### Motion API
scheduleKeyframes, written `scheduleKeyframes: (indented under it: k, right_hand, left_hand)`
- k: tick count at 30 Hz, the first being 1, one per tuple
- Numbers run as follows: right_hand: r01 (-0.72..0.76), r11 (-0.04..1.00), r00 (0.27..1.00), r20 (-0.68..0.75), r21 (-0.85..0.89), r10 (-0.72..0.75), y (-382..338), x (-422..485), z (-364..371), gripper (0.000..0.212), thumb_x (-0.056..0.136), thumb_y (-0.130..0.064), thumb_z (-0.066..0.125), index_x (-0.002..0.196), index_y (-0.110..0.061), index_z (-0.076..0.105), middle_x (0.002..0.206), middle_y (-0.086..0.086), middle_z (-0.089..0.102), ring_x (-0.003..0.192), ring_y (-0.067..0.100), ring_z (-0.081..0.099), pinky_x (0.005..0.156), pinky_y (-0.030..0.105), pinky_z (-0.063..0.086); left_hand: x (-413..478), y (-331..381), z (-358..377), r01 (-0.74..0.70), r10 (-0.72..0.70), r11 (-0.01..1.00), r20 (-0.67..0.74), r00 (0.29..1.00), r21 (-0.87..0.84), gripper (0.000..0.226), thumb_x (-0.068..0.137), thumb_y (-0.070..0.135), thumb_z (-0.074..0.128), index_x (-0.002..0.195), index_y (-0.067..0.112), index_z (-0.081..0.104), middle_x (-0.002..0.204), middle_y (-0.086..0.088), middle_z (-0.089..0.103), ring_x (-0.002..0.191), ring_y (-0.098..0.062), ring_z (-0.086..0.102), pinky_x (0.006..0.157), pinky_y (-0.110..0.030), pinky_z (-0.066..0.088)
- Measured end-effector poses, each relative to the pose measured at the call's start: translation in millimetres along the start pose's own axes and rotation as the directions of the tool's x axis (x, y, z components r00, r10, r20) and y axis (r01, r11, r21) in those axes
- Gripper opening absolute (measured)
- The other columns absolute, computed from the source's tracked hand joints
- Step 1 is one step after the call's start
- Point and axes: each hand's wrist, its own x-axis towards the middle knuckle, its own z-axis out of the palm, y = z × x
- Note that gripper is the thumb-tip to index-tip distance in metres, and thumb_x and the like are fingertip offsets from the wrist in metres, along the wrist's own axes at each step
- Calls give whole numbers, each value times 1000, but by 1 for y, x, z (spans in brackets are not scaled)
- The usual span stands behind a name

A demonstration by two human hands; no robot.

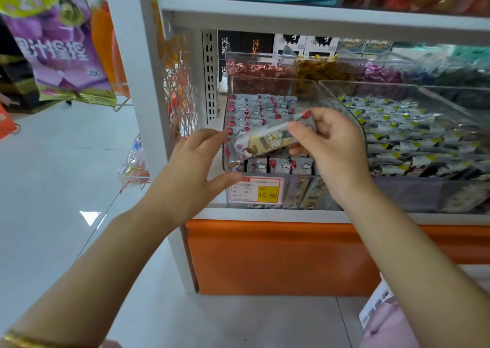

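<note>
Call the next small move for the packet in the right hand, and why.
Probably lower the packet into the clear bin, at the front row. The right hand pinches its right end just above the bin; the left hand is open at the other end, no grip. The packets below stand in neat rows with similar print.

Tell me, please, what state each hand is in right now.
Left hand: open, fingers straight, gripping nothing.
Right hand: closed on a snack packet, pinched between thumb and fingers.

Clear bin [273, 78] is open-topped, though the upper shelf [318, 16] overhangs.
</note>
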Motion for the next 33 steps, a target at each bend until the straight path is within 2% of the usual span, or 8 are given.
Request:
scheduleKeyframes:
  k: [3,7,11,17,20,23,29,33]
  right_hand:
    - [109,969,989,122,-221,-83,-4,3,9,13,84,-17,67,94,-20,59,92,3,66,79,12,65,65,27,56]
    - [268,858,954,246,-437,-173,-11,12,20,28,81,-29,70,104,-18,61,88,-19,55,78,-2,53,68,10,41]
    - [339,766,916,375,-546,-138,-8,17,39,35,78,-33,72,107,-15,62,94,-11,47,85,4,44,68,6,30]
    - [569,476,794,599,-671,-105,4,12,52,25,94,-33,49,90,-21,71,82,-14,53,88,12,32,76,32,23]
    - [502,585,816,573,-636,-77,1,23,48,29,92,-23,44,95,-23,73,96,-8,60,95,14,36,82,33,26]
    - [369,695,890,451,-617,-72,-2,43,45,26,89,-14,51,100,-24,72,88,-14,51,98,12,37,84,29,31]
    - [519,407,824,566,-752,-6,3,53,61,14,83,-36,66,85,-24,72,81,-9,51,91,15,36,71,30,28]
    - [312,772,904,422,-554,-63,-8,53,53,11,84,-24,68,75,-18,65,76,-13,51,76,6,49,69,19,38]
  left_hand:
    - [2,-3,1,-11,10,1000,13,1000,27,81,77,46,65,145,18,30,143,-2,36,132,-22,31,108,-35,28]
    - [4,-4,-3,-6,6,1000,34,999,-23,82,74,41,71,143,17,34,141,-1,38,127,-23,38,102,-44,41]
    - [4,-4,-4,-12,14,999,53,999,-46,84,74,39,73,144,17,32,141,-2,36,127,-23,39,102,-44,41]
    - [6,-4,-4,-20,23,997,47,999,-74,86,73,35,75,144,15,30,142,-1,33,128,-20,38,106,-37,37]
    - [7,-4,-6,-28,30,998,40,999,-64,86,73,37,74,144,16,30,142,0,33,128,-17,37,108,-33,34]
    - [9,-3,-7,-28,30,996,24,999,-84,83,73,37,74,142,18,33,140,2,35,126,-15,38,105,-33,37]
    - [10,-1,-7,-23,24,994,7,1000,-107,77,74,36,73,139,20,36,138,2,35,125,-15,38,104,-33,37]
    - [9,-1,-7,-18,17,990,-6,1000,-142,77,73,37,73,138,21,35,136,3,35,121,-13,41,99,-34,43]
